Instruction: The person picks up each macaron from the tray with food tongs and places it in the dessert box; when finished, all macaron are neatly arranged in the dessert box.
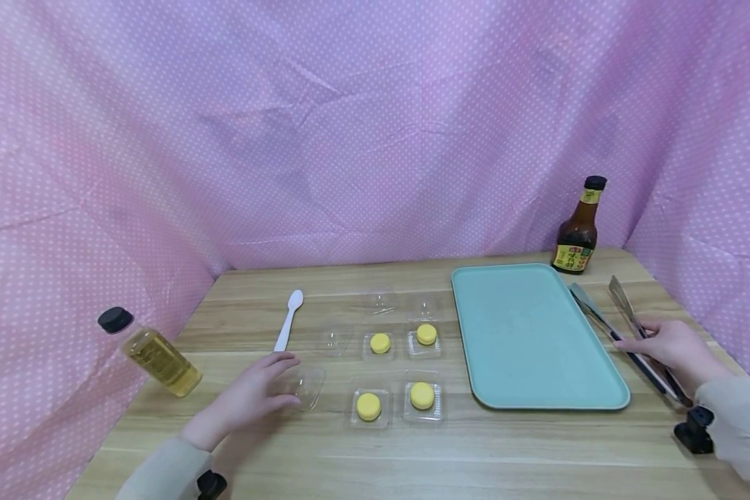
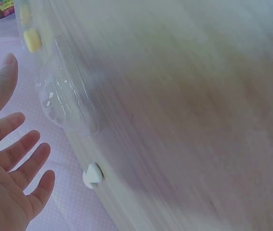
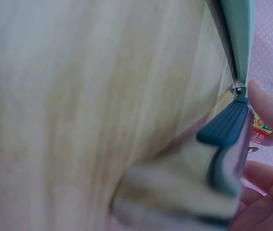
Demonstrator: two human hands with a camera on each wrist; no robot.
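Observation:
My left hand [image 1: 253,399] hovers over the left part of the table, fingers loosely spread and holding nothing. Beside its fingertips is a clear plastic lid [image 1: 309,387], also visible as a clear dome [image 2: 69,91] in the left wrist view. A white spoon [image 1: 287,321] lies just beyond that hand. At the right edge, my right hand [image 1: 675,347] grips metal tongs [image 1: 653,368] with dark grip parts, thumb on one side and fingers on the other. In the right wrist view, the tongs' shiny end [image 3: 175,192] is close to the camera.
Several yellow macaron-like rounds [image 1: 421,395] sit in clear plastic boxes mid-table, with more clear lids [image 1: 380,300] behind. A pale green tray [image 1: 531,333] lies left of the tongs. A dark sauce bottle [image 1: 578,226] stands behind it. An oil bottle [image 1: 162,360] is at left.

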